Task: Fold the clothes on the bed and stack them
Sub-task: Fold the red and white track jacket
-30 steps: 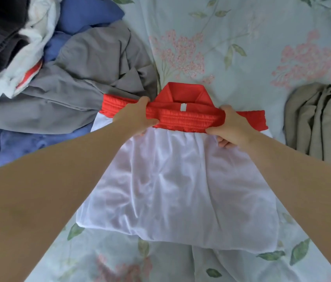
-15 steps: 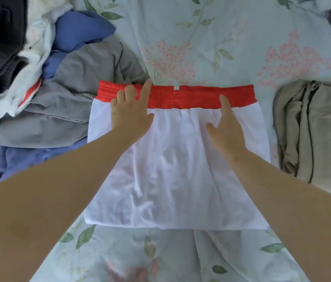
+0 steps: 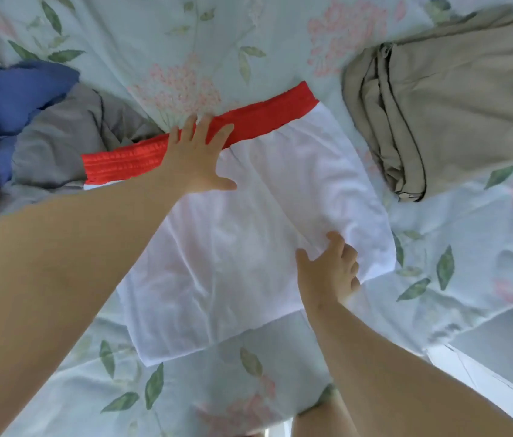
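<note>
My left hand lay flat, its fingers straight and spread, pressing on the red waistband of the white shorts, which were spread out in the middle of the floral bed. My right hand had its fingers curled around a fold of the white cloth near the shorts' right edge. A folded tan garment sat just right of the shorts, and a heap of gray and blue clothes touched the waistband's left end.
</note>
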`<state>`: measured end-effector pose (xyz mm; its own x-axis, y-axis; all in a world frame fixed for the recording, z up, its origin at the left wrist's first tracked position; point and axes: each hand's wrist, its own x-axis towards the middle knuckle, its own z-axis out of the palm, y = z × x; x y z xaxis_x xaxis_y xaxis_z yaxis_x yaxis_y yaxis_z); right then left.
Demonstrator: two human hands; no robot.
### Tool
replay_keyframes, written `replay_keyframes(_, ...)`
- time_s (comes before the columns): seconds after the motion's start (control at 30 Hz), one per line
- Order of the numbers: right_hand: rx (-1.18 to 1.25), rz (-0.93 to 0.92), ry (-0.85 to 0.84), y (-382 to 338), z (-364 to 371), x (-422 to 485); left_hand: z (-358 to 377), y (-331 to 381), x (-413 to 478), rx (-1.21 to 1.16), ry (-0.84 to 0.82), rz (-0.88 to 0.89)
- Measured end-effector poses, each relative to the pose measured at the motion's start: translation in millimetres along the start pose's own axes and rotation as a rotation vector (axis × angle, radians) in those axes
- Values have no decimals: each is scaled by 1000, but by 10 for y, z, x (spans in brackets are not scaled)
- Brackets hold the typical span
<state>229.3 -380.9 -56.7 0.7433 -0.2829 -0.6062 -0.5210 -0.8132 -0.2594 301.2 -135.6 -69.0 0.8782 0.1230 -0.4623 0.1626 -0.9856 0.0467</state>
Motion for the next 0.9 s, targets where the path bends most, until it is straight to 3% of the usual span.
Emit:
replay_keyframes(0.13, 73, 270, -37, 106, 167, -262, 35, -150, 69, 69, 10, -1)
replay_keyframes(0.27, 474, 614, -67, 66, 317, -447, 95, -185, 114, 34, -68, -22)
replay_keyframes(0.57, 627, 576, -141, 59, 483, -308, 9, -266, 398, -146, -69, -109)
replay_keyframes(0.7, 677, 551, -124, 119, 516, -311, -9, -197, 403, -386, -168, -69)
replay_keyframes(0.9, 876, 515, -75, 290, 633, -397, 108, -77, 315, -199, -164, 62)
